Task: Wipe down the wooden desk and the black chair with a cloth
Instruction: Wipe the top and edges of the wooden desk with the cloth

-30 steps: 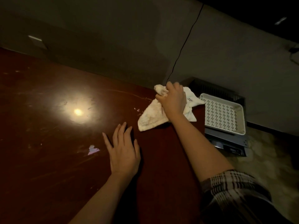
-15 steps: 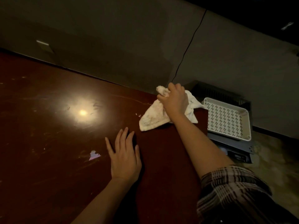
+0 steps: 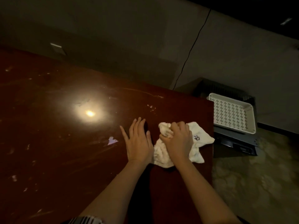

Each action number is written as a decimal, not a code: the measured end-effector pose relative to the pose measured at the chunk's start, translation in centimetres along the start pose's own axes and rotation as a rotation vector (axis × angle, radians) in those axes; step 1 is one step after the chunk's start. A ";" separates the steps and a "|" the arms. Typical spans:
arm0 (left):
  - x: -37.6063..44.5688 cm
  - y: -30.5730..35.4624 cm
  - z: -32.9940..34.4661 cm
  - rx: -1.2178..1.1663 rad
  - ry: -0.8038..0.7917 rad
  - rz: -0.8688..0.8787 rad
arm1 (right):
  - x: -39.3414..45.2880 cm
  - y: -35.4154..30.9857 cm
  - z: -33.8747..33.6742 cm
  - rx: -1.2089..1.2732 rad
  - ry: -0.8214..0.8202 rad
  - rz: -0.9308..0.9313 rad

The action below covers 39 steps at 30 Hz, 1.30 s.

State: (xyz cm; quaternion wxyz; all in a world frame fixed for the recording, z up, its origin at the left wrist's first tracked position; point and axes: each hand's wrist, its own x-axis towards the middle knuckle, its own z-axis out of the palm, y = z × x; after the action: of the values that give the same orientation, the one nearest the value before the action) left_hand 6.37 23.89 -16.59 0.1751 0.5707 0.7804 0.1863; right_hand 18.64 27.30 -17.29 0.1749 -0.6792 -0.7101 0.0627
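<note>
A dark reddish wooden desk (image 3: 64, 143) fills the left and middle of the view, scuffed and lit by a bright reflection. A crumpled white cloth (image 3: 199, 139) lies on the desk near its right edge. My right hand (image 3: 178, 139) grips the bunched cloth, fingers curled into it. Just left of the cloth, my left hand (image 3: 139, 143) rests flat on the desk with its fingers spread. The black chair is not in view.
A white perforated plastic tray (image 3: 233, 113) sits on a dark low unit (image 3: 236, 143) just past the desk's right edge. A thin black cable (image 3: 192, 49) runs down the grey wall behind. Pale patterned floor (image 3: 252, 183) lies to the right.
My right hand has pulled the cloth back from the desk's far right corner toward me, beside my left hand. My left hand has stayed flat on the desk.
</note>
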 end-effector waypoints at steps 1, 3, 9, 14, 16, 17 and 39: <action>-0.1 -0.1 -0.4 -0.027 -0.005 0.011 | -0.5 -0.7 0.1 -0.001 -0.002 0.004; 0.2 -0.5 -1.7 0.000 -0.028 0.071 | -1.1 -2.0 0.4 -0.007 -0.004 -0.003; 4.2 -3.9 -5.8 0.236 -0.071 0.169 | 1.3 -3.7 1.5 -0.011 0.024 -0.096; 6.6 -7.2 -5.7 0.464 -0.184 0.112 | 8.1 -5.3 2.5 -0.011 -0.072 -0.040; 7.1 -8.0 -5.7 0.479 -0.192 0.140 | 10.0 -6.0 2.5 -0.013 -0.082 0.035; 7.2 -8.2 -5.7 0.481 -0.186 0.156 | 9.9 -6.2 2.4 -0.004 -0.075 0.062; 8.2 -10.0 -5.2 0.415 -0.121 0.287 | 7.8 -8.5 3.4 -0.015 -0.025 0.070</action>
State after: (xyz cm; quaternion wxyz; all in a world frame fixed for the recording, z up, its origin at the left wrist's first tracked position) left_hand -6.71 28.43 -17.45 0.0724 0.7095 0.7009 0.0109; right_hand 9.37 34.92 -16.37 0.1587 -0.7042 -0.6883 0.0720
